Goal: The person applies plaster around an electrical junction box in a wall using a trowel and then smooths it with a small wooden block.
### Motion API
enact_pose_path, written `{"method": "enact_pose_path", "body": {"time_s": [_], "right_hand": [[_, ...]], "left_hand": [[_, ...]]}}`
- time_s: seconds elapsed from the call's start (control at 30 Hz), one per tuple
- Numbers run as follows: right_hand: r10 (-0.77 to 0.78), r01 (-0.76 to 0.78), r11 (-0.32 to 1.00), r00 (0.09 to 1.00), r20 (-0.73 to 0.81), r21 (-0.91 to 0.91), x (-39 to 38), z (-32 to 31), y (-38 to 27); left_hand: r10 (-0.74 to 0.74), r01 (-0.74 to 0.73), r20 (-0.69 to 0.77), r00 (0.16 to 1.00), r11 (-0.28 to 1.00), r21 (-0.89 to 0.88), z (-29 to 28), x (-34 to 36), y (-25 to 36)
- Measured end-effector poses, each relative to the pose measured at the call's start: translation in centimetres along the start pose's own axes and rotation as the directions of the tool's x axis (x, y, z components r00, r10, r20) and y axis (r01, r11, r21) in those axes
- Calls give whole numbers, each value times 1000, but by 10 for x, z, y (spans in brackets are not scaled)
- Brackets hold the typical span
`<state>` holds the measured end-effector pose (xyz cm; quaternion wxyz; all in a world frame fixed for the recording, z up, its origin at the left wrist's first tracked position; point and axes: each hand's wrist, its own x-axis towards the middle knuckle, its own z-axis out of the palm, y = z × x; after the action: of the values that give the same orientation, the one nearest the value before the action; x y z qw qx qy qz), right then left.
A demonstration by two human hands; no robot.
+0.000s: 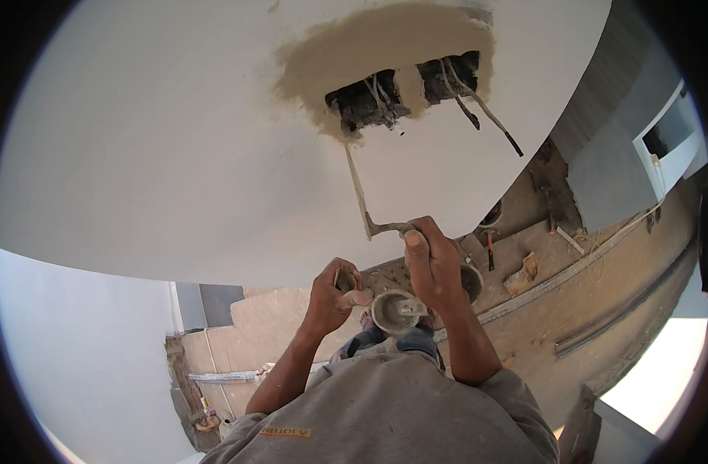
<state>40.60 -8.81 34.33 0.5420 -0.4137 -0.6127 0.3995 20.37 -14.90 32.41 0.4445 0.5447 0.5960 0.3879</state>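
Trowel: the small trowel (388,228) lay with its long axis roughly sideways — blade end to the left, against the white wall (176,147), at the foot of a thin plaster strip (355,179).
Right grip: the right hand (437,263) was clenched on the trowel's handle.
Left grip: the left hand (334,295) curled around a brownish piece (344,279) — its kind could not be told.
Lettering: one yellow label (286,432) with print sat on the grey shirt (385,402).
Holes: two, dark, side by side, the left one (361,102) and the right one (450,77), both trailing cables.
Buckets: two seen below, one (383,317) between the forearms, another (472,283) partly behind the right hand.
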Motion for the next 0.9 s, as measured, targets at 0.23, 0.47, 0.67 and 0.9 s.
{"method": "enact_pose_path", "body": {"time_s": [0.23,0.47,0.67,0.9], "right_hand": [[-7,7,1000,1000,-2,-26,15,5,-1],[17,-17,999,1000,-2,-37,15,2,-11],[46,-45,998,999,22,-39,14,-2,-20],[6,-6,999,1000,4,-42,17,0,-18]], "left_hand": [[-68,61,-66,995,993,-105,-15,-17,-33],[-129,124,-96,987,991,-48,-28,-34,-57],[-125,119,-124,984,991,-56,-30,-37,-68],[-125,122,-121,985,992,-36,-30,-38,-71]]}}
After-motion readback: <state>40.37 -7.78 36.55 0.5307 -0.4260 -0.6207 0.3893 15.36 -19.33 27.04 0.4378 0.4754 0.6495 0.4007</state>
